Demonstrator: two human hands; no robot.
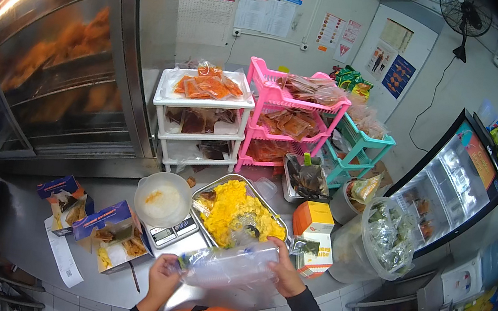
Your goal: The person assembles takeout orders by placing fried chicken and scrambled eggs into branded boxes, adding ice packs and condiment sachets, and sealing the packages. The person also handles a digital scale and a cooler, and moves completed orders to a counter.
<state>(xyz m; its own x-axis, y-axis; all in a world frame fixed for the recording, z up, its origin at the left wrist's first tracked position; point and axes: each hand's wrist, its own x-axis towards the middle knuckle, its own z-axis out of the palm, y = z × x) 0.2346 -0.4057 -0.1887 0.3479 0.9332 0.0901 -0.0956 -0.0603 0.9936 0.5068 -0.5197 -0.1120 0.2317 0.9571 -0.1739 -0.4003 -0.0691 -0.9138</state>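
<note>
Both hands hold a long clear plastic sleeve (233, 265) that seems to contain a stack of transparent plastic cups or lids. My left hand (163, 277) grips its crumpled left end, and my right hand (286, 271) is closed around the right end. Just beyond the sleeve lies a metal tray (285, 227) of yellow scrambled egg (234, 206), with a spoon or ladle partly hidden in it. To the left, a translucent plastic bowl (163, 200) sits on a digital kitchen scale (173, 235). Two printed cardboard boxes with food, one nearer (115, 241) and one farther (65, 206), stand open left of the scale.
A printed receipt (63, 256) and a dark pen (135, 278) lie on the steel counter. White (199, 136), pink (290, 135) and teal (360, 147) racks hold bagged sauces behind. Orange-and-white cartons (315, 241) and a large clear tub (349, 260) of bagged greens stand right. A glass food warmer (68, 82) rises left.
</note>
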